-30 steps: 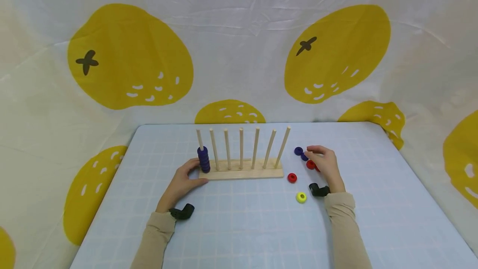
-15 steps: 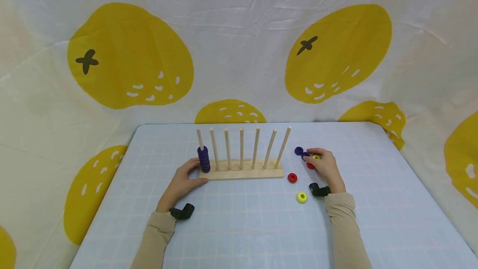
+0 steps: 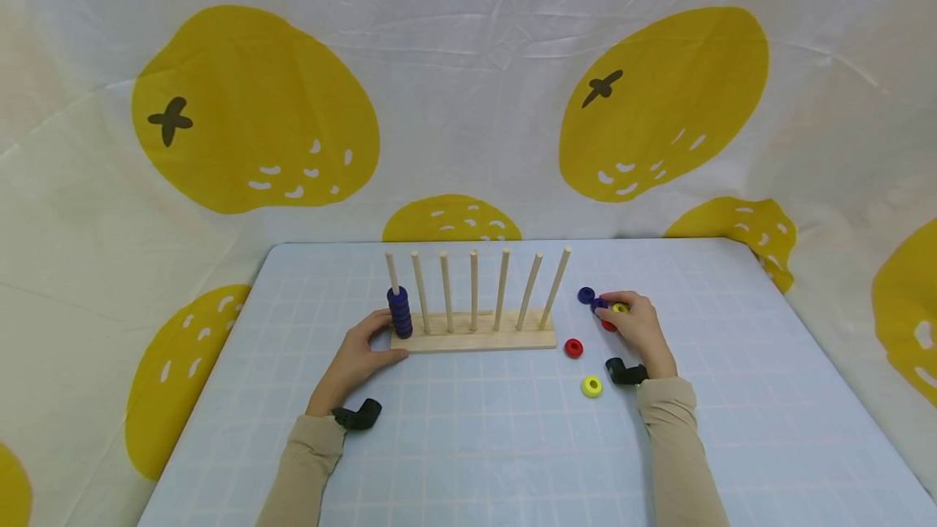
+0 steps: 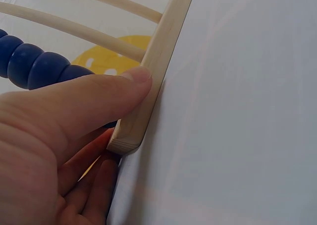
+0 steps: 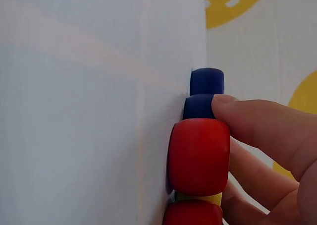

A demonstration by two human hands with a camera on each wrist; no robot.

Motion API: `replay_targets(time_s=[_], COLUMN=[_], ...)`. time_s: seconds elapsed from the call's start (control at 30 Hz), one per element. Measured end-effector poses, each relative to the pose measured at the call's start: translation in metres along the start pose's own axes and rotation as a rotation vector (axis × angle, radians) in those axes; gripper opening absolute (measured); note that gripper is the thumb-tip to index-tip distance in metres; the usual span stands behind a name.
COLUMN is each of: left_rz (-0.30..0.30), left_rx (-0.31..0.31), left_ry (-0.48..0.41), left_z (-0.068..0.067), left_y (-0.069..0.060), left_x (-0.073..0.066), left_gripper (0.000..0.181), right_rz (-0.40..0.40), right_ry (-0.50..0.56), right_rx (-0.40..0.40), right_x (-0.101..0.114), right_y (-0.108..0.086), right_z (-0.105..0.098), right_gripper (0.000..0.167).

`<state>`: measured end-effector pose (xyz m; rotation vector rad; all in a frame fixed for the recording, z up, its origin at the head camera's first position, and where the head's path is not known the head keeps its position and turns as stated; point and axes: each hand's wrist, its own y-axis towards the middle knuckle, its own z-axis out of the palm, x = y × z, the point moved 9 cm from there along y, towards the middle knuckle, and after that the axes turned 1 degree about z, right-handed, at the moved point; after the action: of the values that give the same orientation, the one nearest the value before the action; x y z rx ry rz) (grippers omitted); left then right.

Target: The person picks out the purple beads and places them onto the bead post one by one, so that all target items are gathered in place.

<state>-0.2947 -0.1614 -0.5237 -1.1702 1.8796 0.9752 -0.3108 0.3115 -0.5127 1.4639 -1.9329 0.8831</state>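
A wooden peg stand [image 3: 476,340] with several upright pegs stands on the table. Dark blue beads [image 3: 399,313] are stacked on its leftmost peg. My left hand [image 3: 363,350] grips the base's left end, its thumb [image 4: 124,88] lying on the front edge and the other fingers behind. On the right, my right hand [image 3: 638,325] pinches a blue bead [image 5: 199,106] that sits low at the table. Another blue bead [image 3: 586,295] lies just beyond it. Red beads [image 5: 199,156] and a yellow bead [image 3: 620,309] are close by the fingers, partly hidden in the head view.
A loose red bead [image 3: 574,348] lies right of the stand, and a yellow bead [image 3: 591,386] is nearer the front. The table [image 3: 468,446] has a pale checked cover. Behind it hangs a fruit-print cloth [image 3: 468,104].
My right hand has shifted slightly, uncovering the yellow bead beside it, and its thumb and finger now pinch the blue bead. The left hand keeps its grip on the stand.
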Motion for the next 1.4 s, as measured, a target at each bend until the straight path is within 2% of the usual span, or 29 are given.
replay_targets(time_s=[0.23,1.03,1.4], left_rz=[0.012,-0.003,-0.002], left_rx=[-0.008,-0.004,-0.004], left_ry=[0.007,0.001,0.007], left_z=[-0.0006,-0.0003,-0.0002], left_y=[-0.0001,0.0001,-0.0001], left_x=[-0.0012,-0.0011,-0.0022], left_gripper=[0.057,0.056,0.056], right_rz=[-0.01,-0.016,-0.03], right_ry=[-0.011,-0.012,0.0], right_rx=[-0.008,-0.013,-0.045], right_x=[0.0025,0.0049,0.0074], right_y=[-0.0003,-0.0006,-0.003], right_z=[0.0002,-0.0022,-0.0071], right_gripper=[0.045,0.045,0.045])
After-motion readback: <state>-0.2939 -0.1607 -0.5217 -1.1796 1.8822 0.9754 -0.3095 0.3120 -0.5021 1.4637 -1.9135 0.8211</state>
